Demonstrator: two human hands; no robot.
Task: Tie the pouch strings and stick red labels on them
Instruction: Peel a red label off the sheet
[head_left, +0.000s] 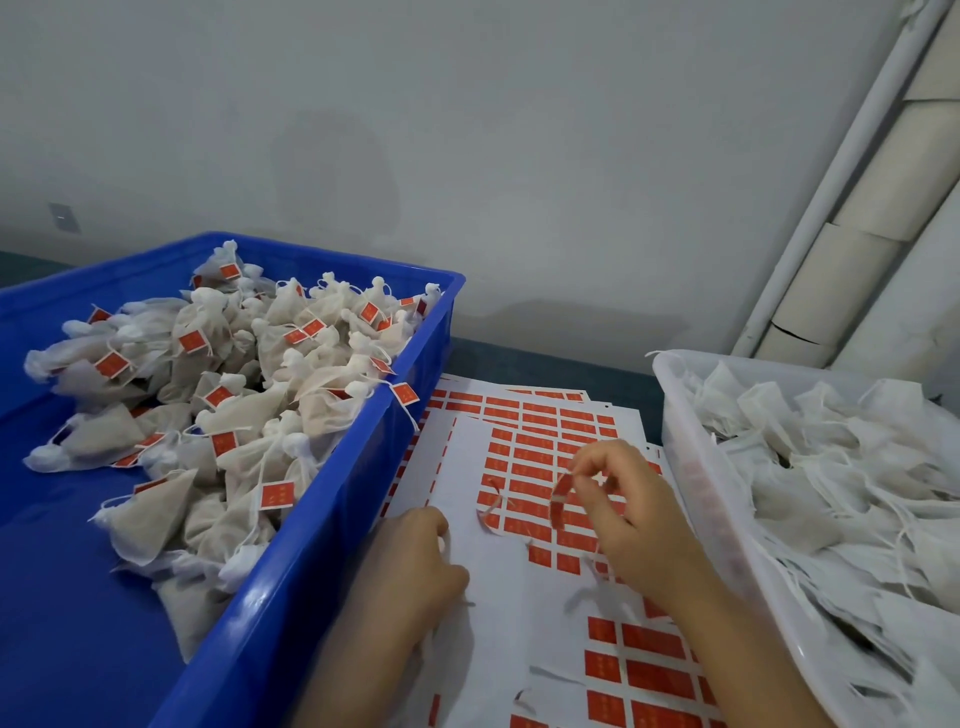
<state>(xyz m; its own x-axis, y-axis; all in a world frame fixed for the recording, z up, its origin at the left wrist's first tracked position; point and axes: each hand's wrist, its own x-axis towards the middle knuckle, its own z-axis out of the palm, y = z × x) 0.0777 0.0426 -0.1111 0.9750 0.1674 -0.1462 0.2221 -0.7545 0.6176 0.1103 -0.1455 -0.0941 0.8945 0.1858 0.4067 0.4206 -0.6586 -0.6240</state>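
- A glossy blue plastic crate (332, 499) at left held too many gauzy white tied pouches (244, 415) to count, each tagged red.
- One translucent white tub (691, 467) at right held limp untied pouches (831, 467).
- Several white label sheets (493, 597) lay at centre, overlapping.
- The right hand (634, 519) pinched a curled red label (560, 499) between thumb and forefinger.
- The left hand (410, 566) pressed curled on the sheet; its grip could not be told.
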